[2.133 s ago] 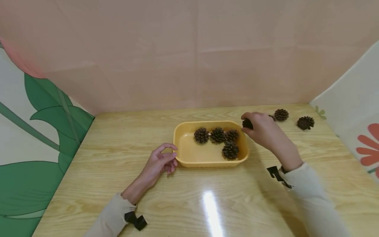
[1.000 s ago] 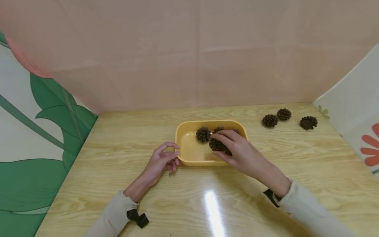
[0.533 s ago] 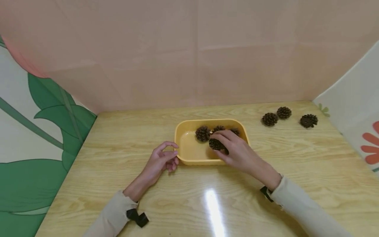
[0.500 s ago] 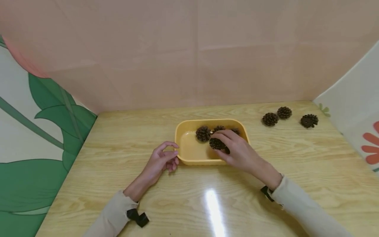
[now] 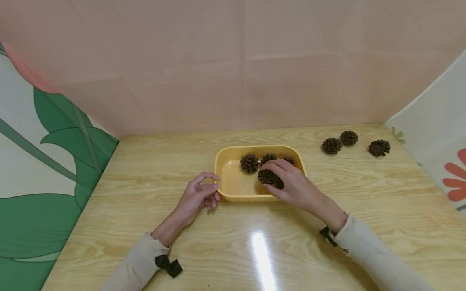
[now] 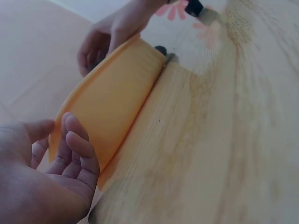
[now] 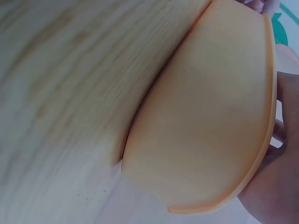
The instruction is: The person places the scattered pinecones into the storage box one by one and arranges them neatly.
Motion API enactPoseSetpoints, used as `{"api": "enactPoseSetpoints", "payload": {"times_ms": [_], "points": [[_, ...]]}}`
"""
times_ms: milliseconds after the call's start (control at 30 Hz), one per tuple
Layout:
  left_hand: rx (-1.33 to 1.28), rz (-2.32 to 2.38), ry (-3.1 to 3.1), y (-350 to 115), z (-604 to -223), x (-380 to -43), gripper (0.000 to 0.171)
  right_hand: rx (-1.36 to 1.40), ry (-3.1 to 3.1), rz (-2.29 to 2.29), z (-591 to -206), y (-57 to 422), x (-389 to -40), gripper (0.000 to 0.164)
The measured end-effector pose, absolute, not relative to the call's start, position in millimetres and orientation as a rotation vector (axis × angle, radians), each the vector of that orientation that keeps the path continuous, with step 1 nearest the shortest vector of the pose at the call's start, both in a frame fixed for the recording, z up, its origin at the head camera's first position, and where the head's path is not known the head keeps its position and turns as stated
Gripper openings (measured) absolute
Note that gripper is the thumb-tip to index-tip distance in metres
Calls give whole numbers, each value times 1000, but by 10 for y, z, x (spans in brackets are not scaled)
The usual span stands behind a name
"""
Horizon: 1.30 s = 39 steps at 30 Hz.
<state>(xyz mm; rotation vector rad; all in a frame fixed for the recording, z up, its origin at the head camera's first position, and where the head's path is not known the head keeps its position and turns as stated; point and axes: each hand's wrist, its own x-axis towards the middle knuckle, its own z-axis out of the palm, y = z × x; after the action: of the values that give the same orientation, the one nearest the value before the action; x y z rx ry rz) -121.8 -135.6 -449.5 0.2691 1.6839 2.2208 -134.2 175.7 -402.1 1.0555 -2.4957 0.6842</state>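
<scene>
A yellow plastic basin (image 5: 233, 188) stands on the wooden table, with several brown pine cones inside, such as one pine cone (image 5: 249, 163) at its back. My right hand (image 5: 291, 184) reaches over the basin's right half and grips a pine cone (image 5: 267, 177) between thumb and fingers. Other cones in that half are partly hidden beneath the hand. At the left end, my left hand (image 5: 196, 198) pinches the rim; the left wrist view has that hand (image 6: 51, 177) with fingertips on both sides of the wall. In the right wrist view, the basin's outer wall (image 7: 201, 107) hides the held cone.
Three loose pine cones lie at the table's back right: one (image 5: 331, 146), a second (image 5: 349, 138) close beside it, and a third (image 5: 379, 148) farther right. A pinkish sheet (image 5: 182, 81) rises behind the table (image 5: 153, 169). Patterned panels flank both sides.
The right hand has carried a pine cone from beyond the basin's right edge leftward into it. Over the last second it stays nearly still there. The left hand keeps its place at the rim.
</scene>
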Motion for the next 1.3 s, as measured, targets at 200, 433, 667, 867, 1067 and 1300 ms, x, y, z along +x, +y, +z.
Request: {"api": "enactPoseSetpoints", "payload": {"times_ms": [200,433,667,867,1067,1300], "points": [[267,2227,1671,-1347,-4495,-1218,39,980,-2601,616,-4003,1788,-1323,47],[262,2231,1657,-1330,-4482,-1211,32,947,-2724,571,-3986,1838,-1310,46],[272,2222,1670,-1331,-4479,-1204,37,985,-2717,547,-4003,1840,-1323,44],[268,2218,1676,-1335,-4487,-1202,39,1015,-2700,542,-4008,1834,-1330,39],[257,2222,1679,-1342,-4486,-1202,32,1027,-2687,551,-4010,1828,-1348,38],[238,2223,1675,-1351,-4474,-1196,30,1032,-2687,561,-4008,1816,-1335,36]]}}
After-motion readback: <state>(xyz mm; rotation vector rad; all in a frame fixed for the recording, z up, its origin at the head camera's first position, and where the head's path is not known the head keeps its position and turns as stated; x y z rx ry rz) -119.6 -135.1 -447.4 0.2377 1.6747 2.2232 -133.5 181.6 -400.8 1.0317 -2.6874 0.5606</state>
